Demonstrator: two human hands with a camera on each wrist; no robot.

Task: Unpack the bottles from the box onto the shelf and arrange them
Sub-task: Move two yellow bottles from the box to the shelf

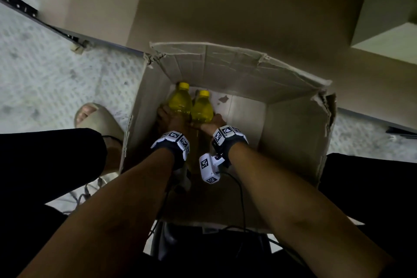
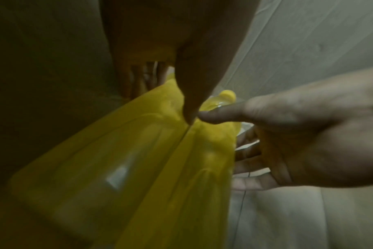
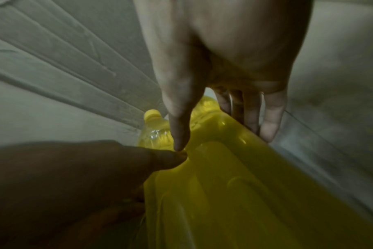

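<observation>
An open cardboard box (image 1: 295, 133) stands on the floor. Two yellow bottles with yellow caps lie side by side against its left wall. My left hand (image 1: 168, 116) grips the left bottle (image 1: 179, 101), its thumb (image 2: 187, 101) on top and its fingers (image 2: 138, 80) down the far side. The right bottle (image 1: 202, 107) is gripped by my right hand (image 1: 214, 121), with the thumb (image 3: 178, 131) on the inner side and the fingers (image 3: 258, 118) along the outer side. The two thumbs touch between the bottles. The bottles' lower ends are hidden by my hands.
The low shelf (image 1: 225, 7) with a dark metal edge (image 1: 22, 9) runs behind the box. A pale block (image 1: 388, 38) sits on it at the right. A sandalled foot (image 1: 97, 119) stands left of the box. Cables (image 1: 240, 189) trail from my wrists.
</observation>
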